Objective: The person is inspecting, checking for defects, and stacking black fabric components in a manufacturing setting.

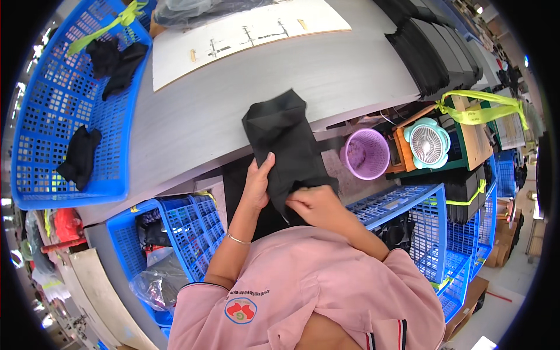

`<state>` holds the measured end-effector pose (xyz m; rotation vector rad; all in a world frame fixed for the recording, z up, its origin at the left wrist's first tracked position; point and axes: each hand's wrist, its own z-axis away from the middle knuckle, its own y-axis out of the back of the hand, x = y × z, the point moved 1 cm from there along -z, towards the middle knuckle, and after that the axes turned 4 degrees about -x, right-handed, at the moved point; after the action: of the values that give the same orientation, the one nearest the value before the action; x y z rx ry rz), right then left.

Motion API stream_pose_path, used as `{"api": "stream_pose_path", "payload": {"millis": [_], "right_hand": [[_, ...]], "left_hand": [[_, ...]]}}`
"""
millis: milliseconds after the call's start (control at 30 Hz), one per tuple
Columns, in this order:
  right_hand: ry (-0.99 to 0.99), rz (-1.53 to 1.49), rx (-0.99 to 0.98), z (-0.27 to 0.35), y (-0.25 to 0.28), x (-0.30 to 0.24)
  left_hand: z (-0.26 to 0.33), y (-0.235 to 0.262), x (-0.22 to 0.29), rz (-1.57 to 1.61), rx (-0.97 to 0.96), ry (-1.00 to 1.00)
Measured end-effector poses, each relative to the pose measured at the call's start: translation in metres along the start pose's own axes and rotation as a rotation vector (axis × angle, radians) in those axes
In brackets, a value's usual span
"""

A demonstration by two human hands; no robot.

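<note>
A long piece of black fabric (286, 143) stretches from my lap up over the front edge of the grey table (192, 116), its far end folded and standing a little off the surface. My left hand (256, 184) grips its left side, the thumb on top and the fingers mostly hidden beneath. Closed on the near end at the right, my right hand (318, 204) pinches the bunched fabric between thumb and fingers. More black cloth hangs below, between my forearms.
Black pieces lie in a blue basket (125, 169) at the left. Stacked black fabric (423, 55) and a white board (245, 41) rest on the table. A purple bin (366, 154), a small fan (429, 143) and blue crates (429, 233) stand at the right.
</note>
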<state>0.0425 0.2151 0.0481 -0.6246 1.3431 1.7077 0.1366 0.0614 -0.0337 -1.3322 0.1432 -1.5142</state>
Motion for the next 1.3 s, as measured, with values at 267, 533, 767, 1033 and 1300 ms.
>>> {"api": "stream_pose_path", "payload": {"millis": [267, 533, 767, 1033, 1300], "right_hand": [[-0.021, -0.036, 0.667, -0.005, 0.080, 0.011], [0.102, -1.211, 0.197, -0.015, 0.041, 0.043], [-0.042, -0.873, 0.314, -0.018, 0.048, 0.049], [-0.132, -0.793, 0.401, -0.031, 0.035, 0.064], [0.095, -1.294, 0.040, -0.039, 0.026, 0.052]], "left_hand": [[0.023, -0.016, 0.004, -0.099, -0.182, -0.060], [0.025, 0.004, -0.003, 0.061, -0.212, 0.109], [0.020, 0.007, -0.010, -0.055, -0.155, 0.007], [0.016, 0.007, -0.002, -0.031, -0.245, 0.057], [0.000, 0.013, -0.021, 0.079, -0.083, 0.095]]}}
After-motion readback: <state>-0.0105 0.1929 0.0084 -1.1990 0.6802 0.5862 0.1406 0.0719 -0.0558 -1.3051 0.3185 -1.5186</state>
